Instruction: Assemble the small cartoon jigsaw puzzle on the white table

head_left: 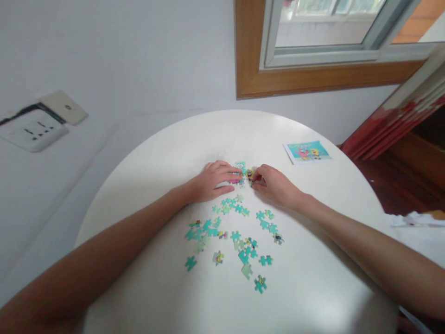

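Note:
My left hand (217, 180) lies flat, fingers stretched out, over a partly joined jigsaw section (240, 166) that it largely covers. Close by on the right, my right hand (271, 183) has its fingers pinched on a yellow puzzle piece (249, 174) at the section's right edge. Whether that piece is locked in or apart cannot be made out. Nearer to me, loose teal and pale green puzzle pieces (246, 253) are scattered over the white table. One loose piece (219, 258) carries a yellow and red print.
The round white table (146, 278) stands against the wall. A picture card (308, 152) with cartoon figures lies at the back right. A wood-framed window (248, 69) is beyond the table, a wall socket (34, 130) at left, and a red curtain (375, 130) at right.

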The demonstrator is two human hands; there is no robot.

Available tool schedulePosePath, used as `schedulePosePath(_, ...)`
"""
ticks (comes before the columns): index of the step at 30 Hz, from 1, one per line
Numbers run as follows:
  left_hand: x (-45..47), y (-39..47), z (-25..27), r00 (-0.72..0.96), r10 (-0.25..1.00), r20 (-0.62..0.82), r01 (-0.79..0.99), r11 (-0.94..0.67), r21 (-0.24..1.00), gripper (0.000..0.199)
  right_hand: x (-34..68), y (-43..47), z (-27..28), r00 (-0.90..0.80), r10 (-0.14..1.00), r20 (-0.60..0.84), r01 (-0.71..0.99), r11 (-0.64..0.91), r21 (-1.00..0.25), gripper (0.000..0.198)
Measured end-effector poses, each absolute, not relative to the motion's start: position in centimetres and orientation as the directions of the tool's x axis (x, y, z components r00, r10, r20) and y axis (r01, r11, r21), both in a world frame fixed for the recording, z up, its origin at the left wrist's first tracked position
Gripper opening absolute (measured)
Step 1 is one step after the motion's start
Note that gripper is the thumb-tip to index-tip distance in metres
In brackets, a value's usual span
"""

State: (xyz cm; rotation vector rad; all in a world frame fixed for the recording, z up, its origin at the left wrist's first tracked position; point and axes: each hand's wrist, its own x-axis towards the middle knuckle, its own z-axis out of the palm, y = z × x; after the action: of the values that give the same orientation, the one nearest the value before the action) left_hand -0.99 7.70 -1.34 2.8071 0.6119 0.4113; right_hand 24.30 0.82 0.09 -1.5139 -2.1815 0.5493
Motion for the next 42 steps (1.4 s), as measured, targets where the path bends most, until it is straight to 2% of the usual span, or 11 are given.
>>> schedulePosePath(8,-1.0,7.6,-1.2,0.871,0.438,0.221,0.369,-0.883,0.291,0.039,24.9,1.1,0.5,-0.314,0.933,0.178,0.759,0.359,-0.544,0.011)
schedulePosePath(16,-1.1,7.8,-1.5,0.872,0.436,0.221,0.367,-0.882,0.296,0.04,24.8,0.8,0.3,-0.392,0.896,0.209,0.709,0.439,-0.551,0.032)
schedulePosePath(22,-1.0,7.7,-1.3,0.874,0.433,0.222,0.36,-0.882,0.304,0.04,24.8,0.9,0.2,-0.313,0.9,0.304,0.719,0.434,-0.543,0.042)
schedulePosePath(28,-1.0,7.9,-1.6,0.872,0.437,0.22,0.367,-0.882,0.294,0.04,24.8,1.0,-0.2,-0.346,0.896,0.278,0.728,0.443,-0.523,0.042)
schedulePosePath(34,-1.1,8.0,-1.6,0.874,0.424,0.235,0.352,-0.888,0.295,0.041,24.8,1.1,0.0,-0.263,0.893,0.365,0.72,0.434,-0.542,0.045)
schedulePosePath(42,-0.9,7.5,-0.8,0.855,0.428,0.292,0.347,-0.892,0.29,0.041,26.7,1.9,1.3,-0.121,0.897,0.426,0.723,0.373,-0.581,0.04)
